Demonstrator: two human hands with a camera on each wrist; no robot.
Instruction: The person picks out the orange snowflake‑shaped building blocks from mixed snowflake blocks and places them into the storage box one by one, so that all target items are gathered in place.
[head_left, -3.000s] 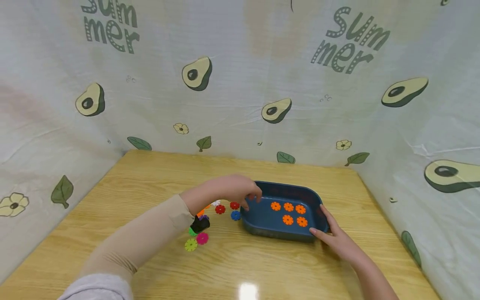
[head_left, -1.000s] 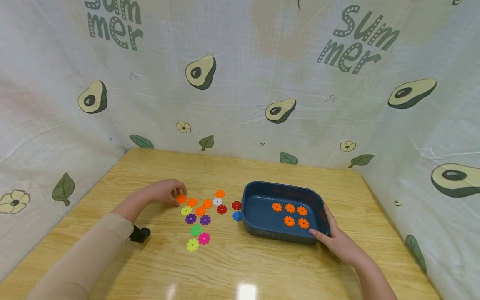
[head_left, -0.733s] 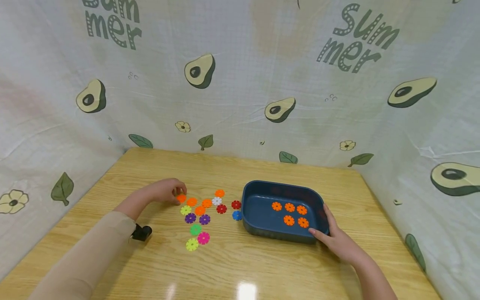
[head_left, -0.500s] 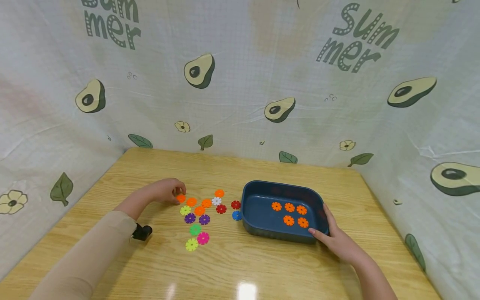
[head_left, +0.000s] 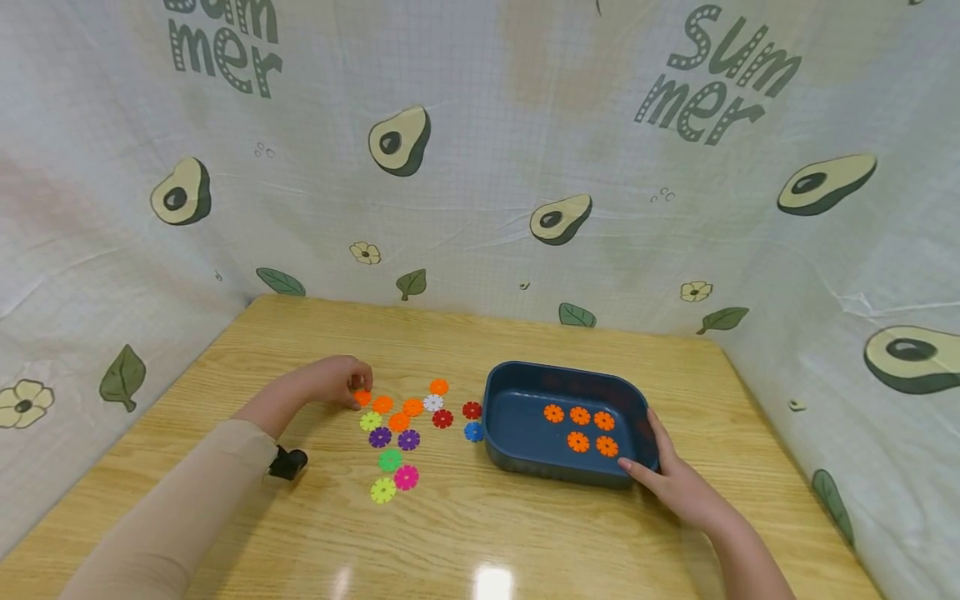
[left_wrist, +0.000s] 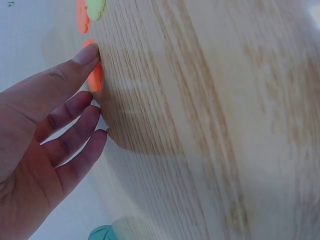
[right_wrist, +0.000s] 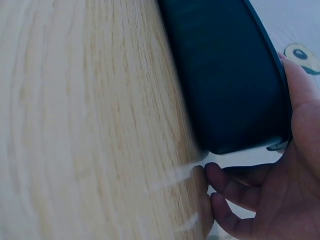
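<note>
At the left end of a group of flower-shaped notched plastic discs, my left hand pinches an orange disc lying at the table surface. In the left wrist view the thumb lies over this orange disc, with the other fingers bent behind it. My right hand holds the right end of a dark blue tub, thumb over the rim. From the right wrist view, the other fingers curl beside the tub's outer wall. Several orange discs lie flat inside the tub.
Between left hand and tub lie more orange discs, two purple discs, yellow-green discs, a green disc, a pink disc, a white disc, red discs and a blue disc. A printed cloth surrounds the table.
Three seconds ago my left hand was over the tub's left rim; it has since moved left to the orange disc and stayed there. The right hand keeps its hold on the tub.
</note>
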